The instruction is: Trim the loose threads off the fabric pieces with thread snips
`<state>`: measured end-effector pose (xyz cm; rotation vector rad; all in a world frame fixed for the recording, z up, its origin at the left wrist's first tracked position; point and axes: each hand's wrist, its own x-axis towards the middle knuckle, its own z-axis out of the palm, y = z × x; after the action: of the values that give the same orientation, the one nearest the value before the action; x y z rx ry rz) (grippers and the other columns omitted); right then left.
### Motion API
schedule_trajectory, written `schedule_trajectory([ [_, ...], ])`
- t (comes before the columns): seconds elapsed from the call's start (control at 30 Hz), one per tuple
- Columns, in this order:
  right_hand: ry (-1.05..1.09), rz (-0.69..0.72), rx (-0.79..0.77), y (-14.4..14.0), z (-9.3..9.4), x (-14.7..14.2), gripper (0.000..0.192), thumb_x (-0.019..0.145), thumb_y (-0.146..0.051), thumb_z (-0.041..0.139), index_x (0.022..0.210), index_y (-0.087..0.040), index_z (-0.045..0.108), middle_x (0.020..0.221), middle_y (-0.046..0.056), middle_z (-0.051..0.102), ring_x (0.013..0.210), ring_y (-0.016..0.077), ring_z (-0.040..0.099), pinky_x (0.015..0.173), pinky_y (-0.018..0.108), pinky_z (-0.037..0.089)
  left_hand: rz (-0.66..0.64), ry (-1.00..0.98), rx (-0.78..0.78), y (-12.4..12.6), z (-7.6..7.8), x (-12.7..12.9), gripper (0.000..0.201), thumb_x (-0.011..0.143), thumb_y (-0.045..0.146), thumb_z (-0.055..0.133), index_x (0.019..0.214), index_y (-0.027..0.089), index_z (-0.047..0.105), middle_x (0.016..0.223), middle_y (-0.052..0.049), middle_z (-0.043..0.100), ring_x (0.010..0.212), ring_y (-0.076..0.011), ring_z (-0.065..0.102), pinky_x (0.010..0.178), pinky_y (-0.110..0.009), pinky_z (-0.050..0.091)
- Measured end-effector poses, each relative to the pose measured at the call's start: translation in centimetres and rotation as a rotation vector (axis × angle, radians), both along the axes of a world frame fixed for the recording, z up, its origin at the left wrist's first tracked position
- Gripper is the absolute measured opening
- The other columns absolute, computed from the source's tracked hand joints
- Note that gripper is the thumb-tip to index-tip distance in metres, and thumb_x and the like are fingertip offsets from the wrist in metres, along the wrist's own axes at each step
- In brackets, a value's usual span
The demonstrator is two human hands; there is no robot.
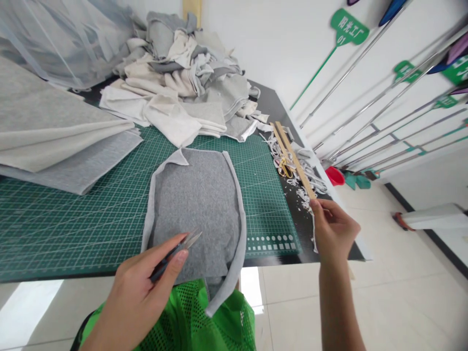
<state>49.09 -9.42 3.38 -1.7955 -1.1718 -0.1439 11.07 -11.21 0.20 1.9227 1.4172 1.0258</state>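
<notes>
My left hand [146, 280] is closed around a pair of thread snips [192, 239], their pointed metal blades showing past the fingertips. The blades are over a grey fabric piece [197, 200] with paler, folded-in edges, which lies on the green cutting mat [270, 195] and hangs over the table's front edge. My right hand [334, 226] is at the table's right side, thumb and fingers pinched together. A thin pale fabric strip [315, 239] hangs down from those fingertips. Right beside them is the near end of a wooden ruler [296, 161].
Gold-handled scissors [285, 167] lie among fabric scraps [310, 168] on the right. A heap of grey and cream cloth [190, 78] covers the back. Folded grey fabric [66, 131] and a clear plastic bag [69, 39] are at left. Long-handled cleaning tools [351, 102] line the wall.
</notes>
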Motion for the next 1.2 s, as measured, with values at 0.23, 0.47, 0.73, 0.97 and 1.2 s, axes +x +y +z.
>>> schedule_trajectory([
  [0.23,-0.313,-0.092,-0.28,6.1,0.8,8.7,0.033,0.085,-0.042,0.062,0.091,-0.014,0.08,0.085,0.014,0.079,0.069,0.0247,0.069,0.07,0.037,0.052,0.005,0.005,0.002,-0.3,-0.9,-0.3,0.031,0.094,0.046,0.061,0.119,0.032,0.072,0.106,0.003,0.08,0.082,-0.0137,0.077,0.074,-0.018,0.06],
  [0.47,-0.422,0.117,-0.513,8.5,0.6,11.2,0.025,0.076,-0.027,0.061,0.082,-0.017,0.083,0.072,0.01,0.078,0.063,0.0243,0.068,0.066,0.034,0.048,-0.006,-0.006,-0.002,-0.1,-1.3,-0.2,0.032,0.094,0.045,0.061,0.121,0.031,0.071,0.107,0.001,0.08,0.083,-0.0154,0.077,0.07,-0.019,0.061],
  [0.73,-0.499,0.056,-0.501,7.6,0.8,10.3,0.033,0.079,-0.033,0.058,0.089,-0.017,0.084,0.072,0.012,0.078,0.066,0.0279,0.07,0.067,0.037,0.048,-0.007,0.008,0.0,-0.1,-1.3,-0.2,0.031,0.095,0.044,0.06,0.121,0.03,0.071,0.109,0.001,0.079,0.087,-0.0165,0.077,0.076,-0.021,0.062],
  [0.97,-0.457,-0.034,-0.322,6.2,1.7,8.1,0.035,0.085,-0.041,0.062,0.097,-0.015,0.082,0.078,0.012,0.079,0.065,0.0246,0.069,0.071,0.038,0.054,-0.009,-0.012,-0.003,-0.2,-0.9,0.0,0.03,0.094,0.044,0.062,0.119,0.03,0.072,0.106,0.002,0.08,0.085,-0.0154,0.077,0.075,-0.02,0.062],
  [1.2,-0.116,0.203,-0.075,0.0,1.8,-2.6,0.023,0.087,-0.034,0.073,0.103,-0.02,0.079,0.078,0.005,0.078,0.07,0.0214,0.074,0.075,0.036,0.059,0.1,-0.162,-0.147,-0.6,-0.9,-0.4,0.034,0.093,0.046,0.061,0.119,0.029,0.074,0.112,-0.001,0.079,0.098,-0.021,0.075,0.086,-0.03,0.062],
])
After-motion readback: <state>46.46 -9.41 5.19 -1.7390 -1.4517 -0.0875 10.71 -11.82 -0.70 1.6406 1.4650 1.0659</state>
